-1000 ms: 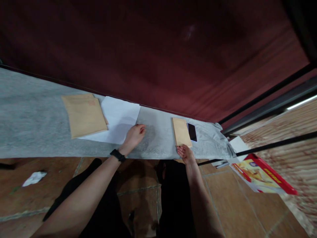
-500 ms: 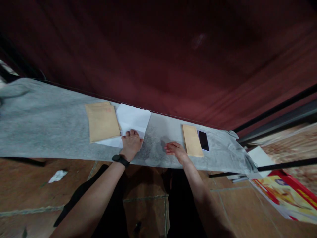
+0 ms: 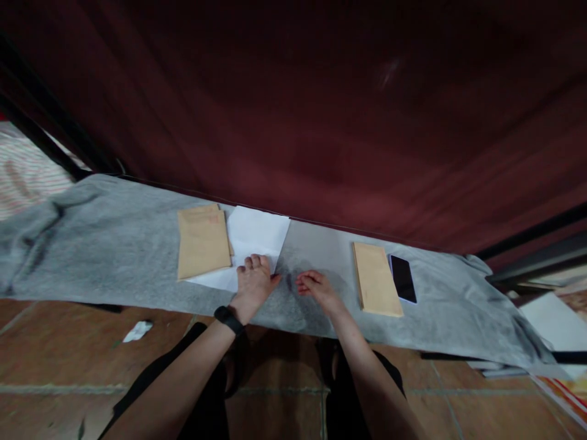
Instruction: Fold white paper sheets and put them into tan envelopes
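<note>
My left hand (image 3: 255,280) lies palm down on white paper (image 3: 259,229), near its lower right corner, with the thumb held out to the right. It grips nothing. A black band (image 3: 229,319) circles that wrist. Left of the hand, brown envelopes (image 3: 202,243) overlap part of the paper. My right hand (image 3: 317,288) hovers over or rests on the grey cloth, its fingers loosely bent and somewhat apart, with nothing visible in them. Farther right is a stack of brown envelopes (image 3: 378,280), and beside it a dark-screened phone (image 3: 403,278).
Grey cloth (image 3: 123,238) covers the long narrow surface. Behind it hangs a dark red sheet (image 3: 293,122). Dark metal bars (image 3: 534,235) stand at the sides. A crumpled white scrap (image 3: 137,330) lies on the tiled floor (image 3: 275,391). White board-like items (image 3: 554,327) sit at the right.
The view has shifted, so the surface appears lower and farther right. My left thumb has spread outward. My right hand has come closer to the left one, with its fingers more bent.
</note>
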`<state>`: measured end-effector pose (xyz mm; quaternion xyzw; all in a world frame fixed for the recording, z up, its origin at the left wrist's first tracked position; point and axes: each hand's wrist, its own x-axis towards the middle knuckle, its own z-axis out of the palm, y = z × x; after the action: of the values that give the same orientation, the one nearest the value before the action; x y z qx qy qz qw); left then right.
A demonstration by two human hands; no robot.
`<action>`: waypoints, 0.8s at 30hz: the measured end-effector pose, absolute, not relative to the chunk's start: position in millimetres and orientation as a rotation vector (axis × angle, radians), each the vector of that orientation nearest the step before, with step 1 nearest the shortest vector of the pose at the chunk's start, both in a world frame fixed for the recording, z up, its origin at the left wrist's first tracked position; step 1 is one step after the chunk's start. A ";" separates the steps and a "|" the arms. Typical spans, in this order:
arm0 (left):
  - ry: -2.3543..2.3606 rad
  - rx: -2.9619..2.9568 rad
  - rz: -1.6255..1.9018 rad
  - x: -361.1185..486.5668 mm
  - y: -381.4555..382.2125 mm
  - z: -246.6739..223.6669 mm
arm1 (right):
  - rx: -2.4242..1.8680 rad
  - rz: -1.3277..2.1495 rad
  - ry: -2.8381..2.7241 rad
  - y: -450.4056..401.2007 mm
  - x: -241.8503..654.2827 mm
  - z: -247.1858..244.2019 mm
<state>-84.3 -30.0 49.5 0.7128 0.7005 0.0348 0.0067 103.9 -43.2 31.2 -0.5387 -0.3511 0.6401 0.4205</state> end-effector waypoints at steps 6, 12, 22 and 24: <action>2.258 2.211 0.176 -74.8 -12.9 48.5 | -1.363 1.586 -0.964 -31.5 97.5 19.8; 2.259 2.249 0.264 -69.8 9.1 44.6 | -1.359 1.540 -0.990 -30.6 91.8 12.0; 2.241 2.180 0.243 -60.2 19.3 50.7 | -1.334 1.594 -0.982 -26.4 91.9 7.0; 2.215 2.150 0.234 -65.7 21.9 54.3 | -1.327 1.590 -0.992 -27.2 92.0 6.9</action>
<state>-65.7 21.9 54.3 0.6942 0.7154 0.0756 0.0229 92.0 -27.2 6.9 -0.5270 -0.3938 0.6316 0.4102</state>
